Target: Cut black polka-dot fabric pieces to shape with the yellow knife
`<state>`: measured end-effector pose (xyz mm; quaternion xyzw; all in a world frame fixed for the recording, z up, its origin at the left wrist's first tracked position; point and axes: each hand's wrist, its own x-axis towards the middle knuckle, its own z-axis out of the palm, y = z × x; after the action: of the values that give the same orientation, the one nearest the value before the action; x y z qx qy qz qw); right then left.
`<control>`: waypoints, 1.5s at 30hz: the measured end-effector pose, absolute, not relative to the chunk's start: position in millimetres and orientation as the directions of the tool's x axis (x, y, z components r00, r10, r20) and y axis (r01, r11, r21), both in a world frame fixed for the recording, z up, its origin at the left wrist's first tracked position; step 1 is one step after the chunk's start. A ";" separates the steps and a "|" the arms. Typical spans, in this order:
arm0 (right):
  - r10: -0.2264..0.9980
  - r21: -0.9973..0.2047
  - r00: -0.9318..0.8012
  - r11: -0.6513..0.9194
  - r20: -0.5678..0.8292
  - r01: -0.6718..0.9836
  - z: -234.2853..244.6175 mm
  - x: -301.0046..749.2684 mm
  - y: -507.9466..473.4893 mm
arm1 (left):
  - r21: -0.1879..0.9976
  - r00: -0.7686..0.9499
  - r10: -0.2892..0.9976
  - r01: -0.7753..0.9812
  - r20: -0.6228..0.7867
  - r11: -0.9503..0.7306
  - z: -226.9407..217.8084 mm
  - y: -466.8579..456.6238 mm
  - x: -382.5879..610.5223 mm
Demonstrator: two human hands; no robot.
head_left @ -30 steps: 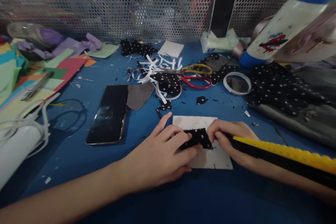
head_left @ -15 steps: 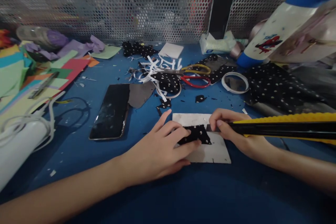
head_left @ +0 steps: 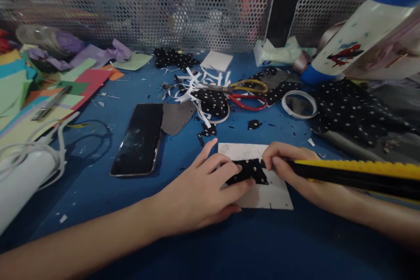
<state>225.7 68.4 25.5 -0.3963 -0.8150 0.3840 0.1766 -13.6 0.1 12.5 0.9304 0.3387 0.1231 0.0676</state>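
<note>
The left hand [head_left: 198,194], fingers spread, presses a black dotted cloth piece [head_left: 251,171] flat on a white card [head_left: 269,199], which lies on the blue worktop [head_left: 203,253] between the 2 hands. The right hand [head_left: 290,164] pinches a yellow-and-black cutter [head_left: 357,177] near its front end, close beside the cloth's right edge, its tip hidden by the fingers. Beyond the card lie 1 pair of scissors [head_left: 227,89] with red and yellow handles and, farther right, a tape ring [head_left: 285,106].

A craft workspace, by the scissors [head_left: 227,89], coloured paper [head_left: 77,89] and fabric scraps [head_left: 214,103].
</note>
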 end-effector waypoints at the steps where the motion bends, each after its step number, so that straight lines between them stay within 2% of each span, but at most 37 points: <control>1: 0.777 -0.799 -0.628 0.360 -0.029 0.481 25.3 226.8 70.3 | 0.214 0.738 0.651 0.617 0.178 -0.758 12.6 0.1 -13.6; 7: 0.773 -0.936 -0.623 0.126 -0.115 0.329 24.3 232.4 75.1 | 0.223 0.732 0.659 0.623 0.173 -0.750 12.2 -0.8 -13.5; 9: 0.751 -0.946 -0.648 0.102 -0.131 0.309 24.2 233.0 74.4 | 0.215 0.737 0.653 0.619 0.173 -0.755 12.5 -1.0 -13.8; 17: 0.727 -0.892 -0.682 0.252 -0.081 0.375 24.5 233.4 73.6 | 0.228 0.724 0.665 0.626 0.183 -0.745 12.3 -1.0 -13.5; 23: 0.705 -0.722 -0.709 0.484 -0.013 0.494 28.8 230.8 67.1 | 0.228 0.712 0.668 0.629 0.214 -0.743 10.3 -1.0 -11.4; 27: 0.653 -0.702 -0.756 0.560 0.046 0.440 23.9 232.3 64.2 | 0.217 0.710 0.669 0.633 0.220 -0.743 9.8 -0.6 -11.2; 29: 0.683 -0.750 -0.731 0.492 0.018 0.442 22.9 233.0 66.3 | 0.223 0.717 0.665 0.628 0.207 -0.746 10.5 -0.2 -11.8; 33: 0.712 -0.924 -0.692 0.180 -0.115 0.338 25.6 232.5 72.9 | 0.238 0.721 0.665 0.622 0.196 -0.746 12.5 0.5 -12.8; 36: 0.699 -0.958 -0.698 0.064 -0.157 0.279 26.5 232.2 74.7 | 0.230 0.722 0.662 0.622 0.202 -0.748 13.3 0.6 -12.8; 40: 0.689 -0.939 -0.713 0.147 -0.129 0.311 25.1 233.4 74.2 | 0.233 0.718 0.667 0.626 0.200 -0.744 12.4 -0.2 -12.5; 45: 0.680 -0.808 -0.732 0.403 -0.051 0.430 29.3 232.7 69.7 | 0.236 0.707 0.676 0.634 0.209 -0.736 9.3 -0.9 -11.8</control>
<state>232.7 69.7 29.3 -0.3364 -0.8249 0.4307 0.1448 -11.8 -0.9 9.3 0.9210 0.3555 0.1416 0.0733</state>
